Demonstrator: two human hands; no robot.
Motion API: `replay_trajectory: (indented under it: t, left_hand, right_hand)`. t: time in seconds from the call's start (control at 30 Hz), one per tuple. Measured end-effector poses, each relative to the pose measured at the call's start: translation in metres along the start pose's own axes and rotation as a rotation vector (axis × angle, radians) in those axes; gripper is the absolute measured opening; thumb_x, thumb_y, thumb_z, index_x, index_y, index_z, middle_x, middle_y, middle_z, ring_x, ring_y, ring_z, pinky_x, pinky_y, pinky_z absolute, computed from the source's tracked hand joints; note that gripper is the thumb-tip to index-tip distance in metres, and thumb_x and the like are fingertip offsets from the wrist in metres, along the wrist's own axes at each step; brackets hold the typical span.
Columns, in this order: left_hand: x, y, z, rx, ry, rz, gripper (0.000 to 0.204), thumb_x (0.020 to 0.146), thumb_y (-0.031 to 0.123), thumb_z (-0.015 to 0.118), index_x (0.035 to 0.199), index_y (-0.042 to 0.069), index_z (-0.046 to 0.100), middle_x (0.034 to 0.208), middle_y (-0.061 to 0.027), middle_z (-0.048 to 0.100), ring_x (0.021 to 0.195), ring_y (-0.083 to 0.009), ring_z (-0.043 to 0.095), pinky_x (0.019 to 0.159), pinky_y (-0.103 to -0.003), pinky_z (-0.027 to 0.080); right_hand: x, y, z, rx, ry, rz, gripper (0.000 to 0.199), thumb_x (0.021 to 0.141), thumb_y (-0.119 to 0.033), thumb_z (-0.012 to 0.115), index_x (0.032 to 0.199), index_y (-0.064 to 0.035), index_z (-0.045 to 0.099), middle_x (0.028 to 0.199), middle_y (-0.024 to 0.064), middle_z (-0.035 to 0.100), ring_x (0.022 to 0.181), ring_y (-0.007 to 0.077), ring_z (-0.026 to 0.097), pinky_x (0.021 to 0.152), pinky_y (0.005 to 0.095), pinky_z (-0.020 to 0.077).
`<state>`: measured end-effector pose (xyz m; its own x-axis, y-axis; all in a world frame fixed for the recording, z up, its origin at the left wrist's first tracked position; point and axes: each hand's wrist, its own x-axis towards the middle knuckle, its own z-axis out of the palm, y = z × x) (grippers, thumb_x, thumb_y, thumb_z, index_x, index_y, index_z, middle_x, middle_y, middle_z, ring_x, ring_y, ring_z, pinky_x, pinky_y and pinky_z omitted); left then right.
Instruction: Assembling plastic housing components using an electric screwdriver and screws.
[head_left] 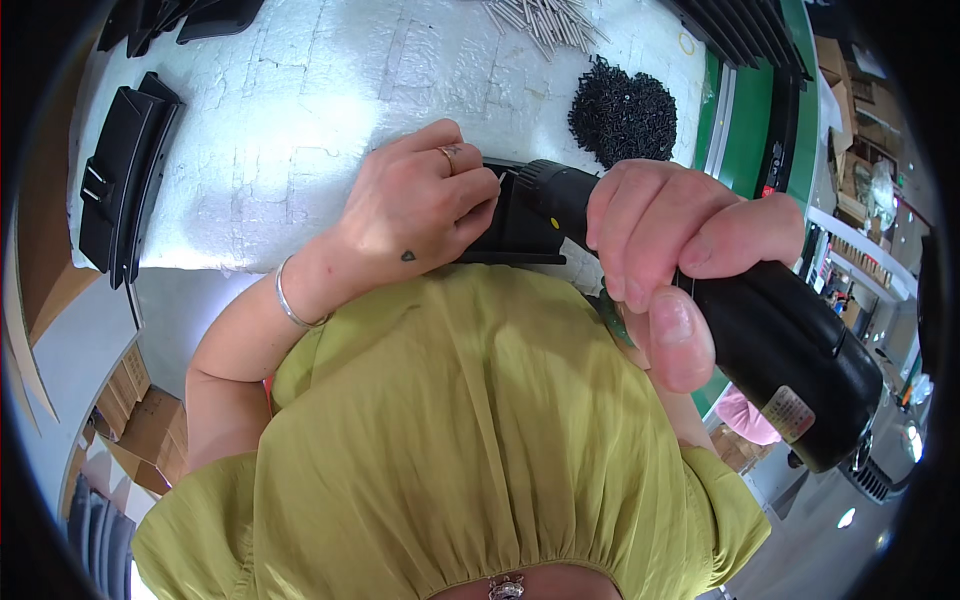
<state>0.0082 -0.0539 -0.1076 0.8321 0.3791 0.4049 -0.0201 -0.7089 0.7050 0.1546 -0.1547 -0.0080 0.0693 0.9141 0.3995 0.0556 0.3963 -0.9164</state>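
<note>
At the white worktop (pixel 270 150), I'd keep the screwdriver (pixel 790 325), clamped in my right hand (pixel 685 240), square to the black part (pixel 525 235); my left hand (pixel 415 195): grip, I cannot tell.

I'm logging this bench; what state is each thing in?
Left hand: fingers curled at the black part; grip hidden.
Right hand: closed around the power screwdriver.
Power screwdriver: held, nose toward the black part; running unclear.
Black part: partly covered by the left hand.
Small black pieces: loose, heaped.
Silver rods: loose, piled.
Black molded piece: at left, untouched.
Bracelet: worn.
</note>
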Motion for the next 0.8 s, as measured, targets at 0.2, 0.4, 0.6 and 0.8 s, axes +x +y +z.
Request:
replay_trajectory:
  t: [0.2,0.4,0.6,0.8]
  left_hand:
    - [0.0,0.001,-0.001,0.073,-0.075,0.033,0.011,0.065,0.008,0.067,0.065,0.009,0.056,0.065,-0.001,0.05,0.069,-0.0203,0.051,0.057,-0.032,0.046]
    - [0.007,0.01,-0.006,0.049,-0.081,0.065,0.01,0.065,0.008,0.069,0.069,0.008,0.06,0.067,-0.0024,0.053,0.068,-0.0221,0.051,0.058,-0.032,0.046]
    - [0.012,0.009,-0.011,0.046,-0.052,-0.004,0.011,0.066,0.007,0.072,0.07,0.008,0.061,0.064,-0.0022,0.052,0.064,-0.0214,0.049,0.054,-0.031,0.044]
    - [0.033,0.012,-0.01,0.043,-0.101,0.043,0.01,0.067,0.007,0.07,0.073,0.008,0.062,0.068,-0.0014,0.053,0.069,-0.0214,0.05,0.058,-0.031,0.045]
  right_hand:
    - [0.001,-0.002,0.011,-0.013,0.065,0.035,0.027,0.08,-0.009,0.06,0.097,-0.0097,0.039,0.066,0.0018,0.05,0.052,0.0131,0.045,0.053,0.0297,0.0385]
    - [-0.015,-0.022,-0.034,0.078,0.29,-0.148,0.029,0.076,-0.016,0.047,0.105,-0.0088,0.05,0.062,-0.0041,0.043,0.054,0.0091,0.043,0.06,0.0273,0.0345]
    - [-0.043,0.002,-0.045,0.083,0.601,-0.145,0.029,0.072,-0.002,0.049,0.1,-0.0024,0.045,0.062,0.0066,0.046,0.047,0.0144,0.04,0.05,0.0308,0.0385]
    - [-0.05,0.014,-0.049,0.016,0.695,-0.165,0.027,0.071,0.0,0.048,0.098,-0.0008,0.046,0.06,0.0061,0.046,0.046,0.014,0.04,0.049,0.0301,0.0391]
